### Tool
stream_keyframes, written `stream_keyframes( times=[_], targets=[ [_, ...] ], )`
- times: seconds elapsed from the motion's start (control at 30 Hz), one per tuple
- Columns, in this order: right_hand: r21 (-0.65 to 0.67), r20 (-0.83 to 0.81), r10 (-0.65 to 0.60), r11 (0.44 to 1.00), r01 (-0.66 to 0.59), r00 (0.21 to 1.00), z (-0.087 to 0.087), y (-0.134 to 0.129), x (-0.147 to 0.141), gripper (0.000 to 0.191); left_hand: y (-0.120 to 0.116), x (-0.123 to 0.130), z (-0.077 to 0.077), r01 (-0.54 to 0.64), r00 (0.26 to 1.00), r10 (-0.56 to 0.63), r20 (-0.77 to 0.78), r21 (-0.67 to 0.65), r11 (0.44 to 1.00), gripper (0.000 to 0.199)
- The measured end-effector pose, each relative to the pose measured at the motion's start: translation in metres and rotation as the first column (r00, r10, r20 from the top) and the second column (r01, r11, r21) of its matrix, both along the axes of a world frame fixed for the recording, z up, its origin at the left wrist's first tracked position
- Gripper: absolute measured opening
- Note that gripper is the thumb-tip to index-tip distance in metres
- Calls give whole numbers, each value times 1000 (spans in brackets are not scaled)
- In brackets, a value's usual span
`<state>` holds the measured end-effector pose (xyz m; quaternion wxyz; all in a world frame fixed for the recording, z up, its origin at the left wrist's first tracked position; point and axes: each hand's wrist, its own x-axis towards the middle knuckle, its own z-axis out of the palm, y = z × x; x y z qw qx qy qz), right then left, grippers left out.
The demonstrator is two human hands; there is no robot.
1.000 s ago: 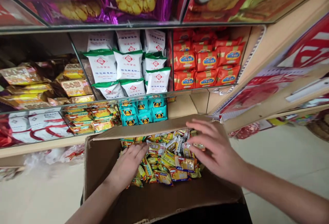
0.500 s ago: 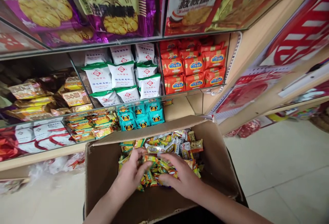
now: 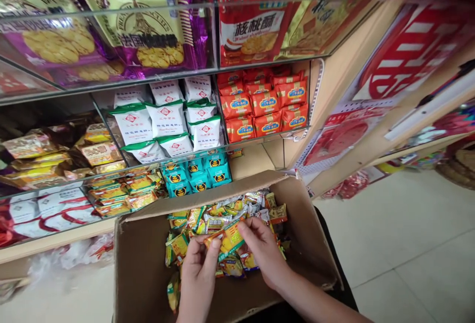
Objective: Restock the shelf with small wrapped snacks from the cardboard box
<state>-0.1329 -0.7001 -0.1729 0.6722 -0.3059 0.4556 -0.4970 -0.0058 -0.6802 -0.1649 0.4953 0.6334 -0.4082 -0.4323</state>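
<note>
Between my two hands stretches an orange and green snack packet (image 3: 227,240), held level above a cardboard box (image 3: 143,263). My left hand (image 3: 202,258) pinches its left end, with the thumb on top. My right hand (image 3: 260,244) grips the right end between thumb and fingers. Below lie many small wrapped snacks, among them silver packets (image 3: 217,223), yellow-green packets (image 3: 177,246) and a gold packet (image 3: 278,213). One yellow packet (image 3: 172,292) rests near the box's left side. My hands hide part of the pile.
Behind the box, shelf bins hold teal packets (image 3: 200,182), white and green packets (image 3: 166,117) and red packets (image 3: 267,103). Large biscuit bags (image 3: 148,31) fill the shelf above, behind a clear front edge. Tiled floor (image 3: 389,244) lies to the right.
Both hands have closed on the orange and green packet, which now lies stretched between them. The right hand's fingers were apart before. The view has shifted slightly.
</note>
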Motion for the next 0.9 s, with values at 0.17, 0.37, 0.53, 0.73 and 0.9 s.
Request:
stream_keyframes(
  times=[0.17,0.37,0.53,0.73,0.9],
  targets=[
    [-35,-84,-15,999,12,996,-5,2,0,39,-5,-4,4,-63,997,65,46,-43,997,33],
    [-115,-273,-10,993,-23,962,-13,5,-1,40,-3,3,-4,-51,987,64,146,-91,995,31],
    [-268,-439,-84,963,-41,895,-8,7,0,31,1,8,-3,-37,966,67,249,-123,992,23],
    [-175,-190,-91,983,58,977,-3,9,2,35,0,10,7,-29,966,62,251,-133,991,28],
    [-169,-74,162,970,-172,984,17,5,-14,32,-1,10,19,-2,957,52,286,-174,985,27]
  ],
)
